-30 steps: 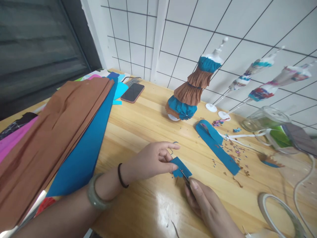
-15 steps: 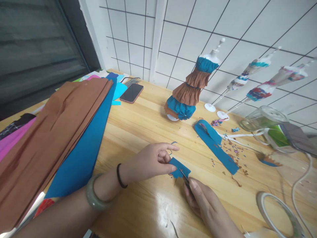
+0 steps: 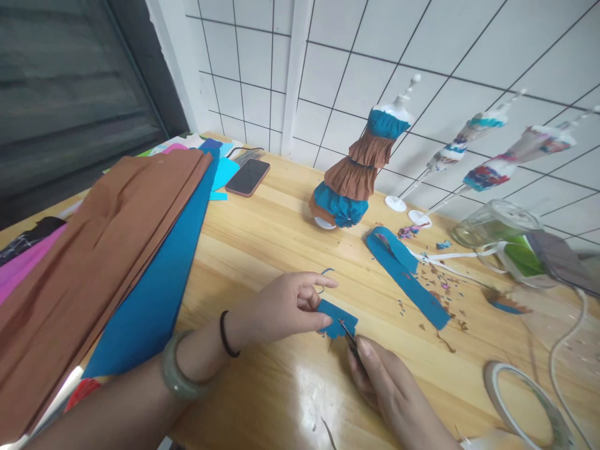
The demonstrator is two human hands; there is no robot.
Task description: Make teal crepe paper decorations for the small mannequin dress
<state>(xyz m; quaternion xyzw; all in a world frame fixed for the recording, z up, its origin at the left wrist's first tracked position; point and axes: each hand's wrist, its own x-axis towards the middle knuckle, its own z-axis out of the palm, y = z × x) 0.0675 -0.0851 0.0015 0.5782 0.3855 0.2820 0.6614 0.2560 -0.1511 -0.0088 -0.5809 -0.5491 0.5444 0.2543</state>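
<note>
A small piece of blue crepe paper [image 3: 344, 309] with a scalloped lower edge is held low over the wooden table. My left hand [image 3: 285, 306] pinches its left side between the thumb and curled fingers, while the index finger stretches out to the right. In my right hand [image 3: 379, 375] is a slim, dark, pointed tool that looks like tweezers [image 3: 349, 337]. Their tip meets the face of the blue paper, where a tiny brown speck shows. The right fingers hide most of the tool. Beyond the hands stands a small dress form [image 3: 360, 156] covered in ruffled brown and blue paper.
Folded brown crepe paper [image 3: 122, 219] and blue sheets [image 3: 154, 300] lie at left, near a phone [image 3: 248, 177]. To the right are a blue paper strip [image 3: 407, 275], paper scraps, a roll of tape [image 3: 492, 387], a glass jar [image 3: 497, 222] and two more forms [image 3: 490, 169] by the wall.
Both hands stay almost still on the paper and the tool. The whole view has shifted very slightly; nothing has been let go or taken up.
</note>
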